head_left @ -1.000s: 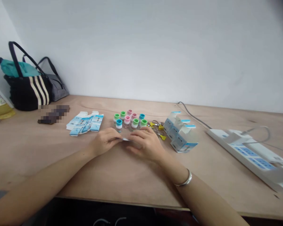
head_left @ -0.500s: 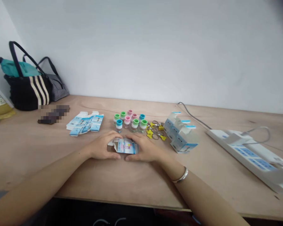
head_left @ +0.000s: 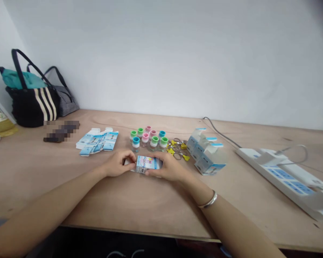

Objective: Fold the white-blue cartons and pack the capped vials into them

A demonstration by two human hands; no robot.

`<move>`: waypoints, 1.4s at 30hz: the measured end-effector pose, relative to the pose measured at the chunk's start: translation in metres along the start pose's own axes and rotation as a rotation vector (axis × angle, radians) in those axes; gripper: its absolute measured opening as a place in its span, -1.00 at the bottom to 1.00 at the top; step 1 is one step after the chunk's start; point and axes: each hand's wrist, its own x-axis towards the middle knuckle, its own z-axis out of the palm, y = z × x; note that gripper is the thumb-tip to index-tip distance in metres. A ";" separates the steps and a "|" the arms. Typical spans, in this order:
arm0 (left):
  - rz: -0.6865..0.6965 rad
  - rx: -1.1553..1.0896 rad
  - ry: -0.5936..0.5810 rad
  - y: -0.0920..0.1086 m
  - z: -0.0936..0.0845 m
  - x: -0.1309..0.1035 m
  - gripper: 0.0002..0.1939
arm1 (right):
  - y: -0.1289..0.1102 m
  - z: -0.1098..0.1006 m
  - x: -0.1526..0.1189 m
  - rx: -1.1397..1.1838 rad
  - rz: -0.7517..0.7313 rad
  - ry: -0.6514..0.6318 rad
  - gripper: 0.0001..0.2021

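Observation:
A small blue-and-white printed carton [head_left: 149, 163] lies on its side at the middle of the table. Around its right part my right hand [head_left: 170, 166] is closed, fingers along the far side and thumb along the near one. My left hand [head_left: 120, 163] pinches at the carton's left end, where a pale flap shows partly behind the fingers. Just beyond are several small clear bottles with green, pink and blue rims [head_left: 154, 139]. Flat unfolded cartons [head_left: 99, 142] lie left of them, and opened-up cartons with raised flaps [head_left: 207, 154] stand to the right.
Yellow-tagged rings [head_left: 178, 149] lie between the bottles and the standing cartons. A white power strip [head_left: 285, 179] with plugs and a cable runs along the right. At the back left are a striped black bag [head_left: 34, 105] and a blurred dark object [head_left: 61, 132].
The carton has turned and shifted slightly right, and its left end now looks squared off. My left hand has gone from cupping that end to a pinch there.

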 end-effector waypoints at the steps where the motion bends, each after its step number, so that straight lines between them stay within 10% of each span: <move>1: 0.009 0.061 0.003 0.000 0.002 0.001 -0.87 | 0.000 0.000 0.000 0.002 -0.001 0.002 -0.51; 5: -0.032 0.124 0.044 0.004 0.002 0.002 -0.82 | 0.000 0.001 0.000 0.012 0.010 0.004 -0.52; 13: -0.439 -0.424 0.117 0.011 -0.014 -0.004 -0.67 | -0.001 -0.003 -0.002 -0.007 0.023 0.029 -0.50; 42: -0.335 -0.532 0.090 0.024 0.004 -0.005 -0.63 | -0.010 -0.001 -0.005 -0.099 -0.112 0.098 -0.52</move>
